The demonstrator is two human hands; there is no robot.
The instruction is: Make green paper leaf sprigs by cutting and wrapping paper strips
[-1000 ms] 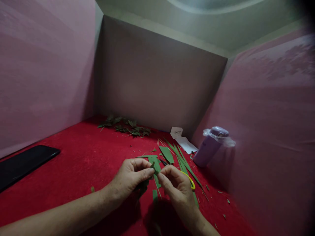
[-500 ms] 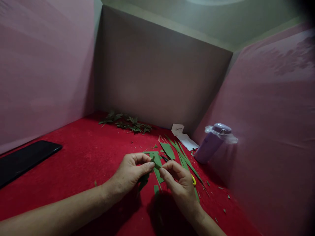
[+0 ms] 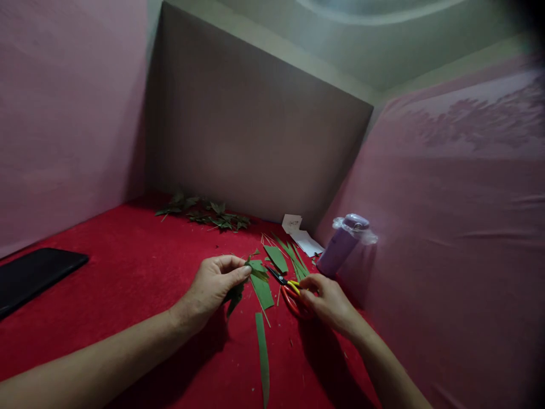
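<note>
My left hand (image 3: 219, 287) pinches a folded green leaf (image 3: 259, 274) between thumb and fingertips, and darker leafy bits (image 3: 233, 301) hang below that hand. My right hand (image 3: 327, 298) is closed on the handles of a pair of scissors (image 3: 280, 278) with dark blades and red and yellow grips. Its blades point up and left, toward the held leaf, but appear apart from it. Under and beside the hands lie a wide leaf piece (image 3: 263, 292), a long green strip (image 3: 263, 358) and another cut leaf piece (image 3: 276, 258).
Several narrow leaf blades (image 3: 296, 261) lie past the scissors. Leafy sprigs (image 3: 217, 216) are heaped at the back. White papers (image 3: 307, 243) and a purple bottle (image 3: 343, 247) stand right of them. A black phone-like slab (image 3: 38, 278) lies at left on the red cloth (image 3: 140, 261).
My right hand has let go of the leaf, moved right and taken hold of the scissors. The left hand still pinches the leaf. The whole view has shifted a little.
</note>
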